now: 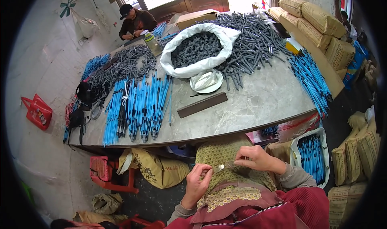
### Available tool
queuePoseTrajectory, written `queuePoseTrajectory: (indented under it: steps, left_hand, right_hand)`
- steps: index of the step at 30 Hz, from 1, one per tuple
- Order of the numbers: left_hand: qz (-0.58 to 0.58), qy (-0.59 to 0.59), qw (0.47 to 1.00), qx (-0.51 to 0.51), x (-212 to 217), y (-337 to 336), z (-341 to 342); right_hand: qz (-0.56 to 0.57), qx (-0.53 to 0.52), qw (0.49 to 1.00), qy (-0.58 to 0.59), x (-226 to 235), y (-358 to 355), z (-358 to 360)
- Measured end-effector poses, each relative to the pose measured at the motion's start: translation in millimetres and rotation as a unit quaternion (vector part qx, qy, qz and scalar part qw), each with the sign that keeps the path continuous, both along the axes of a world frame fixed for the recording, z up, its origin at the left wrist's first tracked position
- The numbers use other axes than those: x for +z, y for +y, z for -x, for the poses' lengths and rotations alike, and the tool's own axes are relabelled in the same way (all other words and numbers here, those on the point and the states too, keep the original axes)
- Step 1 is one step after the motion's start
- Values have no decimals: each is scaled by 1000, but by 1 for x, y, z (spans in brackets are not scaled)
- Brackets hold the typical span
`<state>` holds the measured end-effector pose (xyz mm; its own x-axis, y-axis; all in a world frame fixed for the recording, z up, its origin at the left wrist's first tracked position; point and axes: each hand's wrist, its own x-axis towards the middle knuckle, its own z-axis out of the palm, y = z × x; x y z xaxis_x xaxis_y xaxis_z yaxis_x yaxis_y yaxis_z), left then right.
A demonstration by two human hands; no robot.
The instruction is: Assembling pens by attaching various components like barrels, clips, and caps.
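Observation:
Over my apron-covered lap, both hands are held close together in front of the table's near edge. My left hand (197, 180) is closed in a pinch at a small white piece (219, 167), whose kind is too small to tell. To the right, my right hand (254, 158) also pinches, thumb against fingers. A faint thin line seems to run from the white piece toward its fingertips; what it holds is not clear. The patterned yellow apron (221, 150) lies beneath both hands.
The grey table (250, 108) bears bundled blue rods (139, 104), a white sack (167, 59) of dark parts, heaped dark grey pieces (254, 39) and a brown bar (202, 105). A red stool (117, 184) stands below left. Another person (139, 21) works at the far left.

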<state>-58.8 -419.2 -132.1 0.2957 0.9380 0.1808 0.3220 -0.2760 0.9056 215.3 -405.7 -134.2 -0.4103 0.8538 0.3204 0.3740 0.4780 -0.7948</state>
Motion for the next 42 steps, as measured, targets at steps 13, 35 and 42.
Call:
queuePoseTrajectory:
  steps: [13, 35, 42]
  left_hand:
    - [-31, 31, 999, 15, 2, -3, -1]
    - [-334, -382, 816, -276, 135, 16, 3]
    - [-287, -387, 792, -374, 164, 21, 5]
  right_hand:
    - [-64, -51, 997, -6, 0, -5, 1]
    - [-133, 451, 750, 465, 150, 13, 13]
    - [-112, 441, 732, 507, 171, -1, 17]
